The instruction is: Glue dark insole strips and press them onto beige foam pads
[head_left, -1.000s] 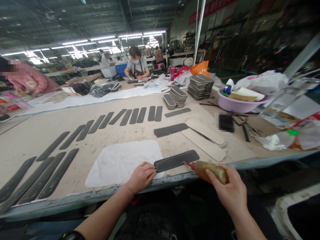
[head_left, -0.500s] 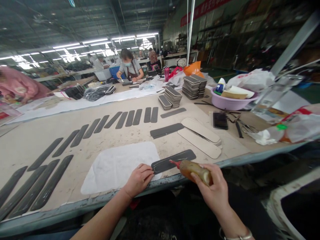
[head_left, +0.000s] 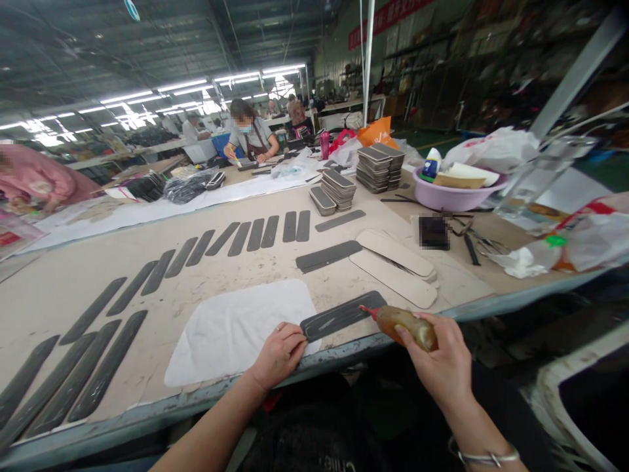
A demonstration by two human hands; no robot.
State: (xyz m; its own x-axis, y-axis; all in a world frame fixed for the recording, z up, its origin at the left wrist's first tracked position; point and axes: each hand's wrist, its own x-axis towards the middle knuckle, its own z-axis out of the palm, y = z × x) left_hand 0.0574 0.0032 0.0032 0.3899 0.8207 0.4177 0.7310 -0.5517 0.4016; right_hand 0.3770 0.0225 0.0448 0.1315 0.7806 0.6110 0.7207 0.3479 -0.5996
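at the far left of the frame, long dark strips (head_left: 105, 367) lie side by side in a fan that runs up toward the middle of the worktable (head_left: 73, 282). a person in a pink top (head_left: 34, 177) sits at the upper left edge. right of the fan, low in the middle, a white sheet (head_left: 230, 328) lies flat on the table. the left hand (head_left: 279, 355) rests at that sheet's right edge, fingers curled and pressed down on the left end of a dark strip (head_left: 341, 314) that lies near the table's front edge, partly on the sheet. just right of it, the right hand (head_left: 439, 364) is wrapped around an amber glue bottle (head_left: 407, 326), its red nozzle touching the strip's right end. above, in the middle of the frame, two pale oblong boards (head_left: 398, 269) lie beside another dark piece (head_left: 328, 254). farther up, stacks of grey trays (head_left: 378, 167) stand, and to the right a lilac basin (head_left: 452, 195) sits near white plastic bags (head_left: 496, 149).
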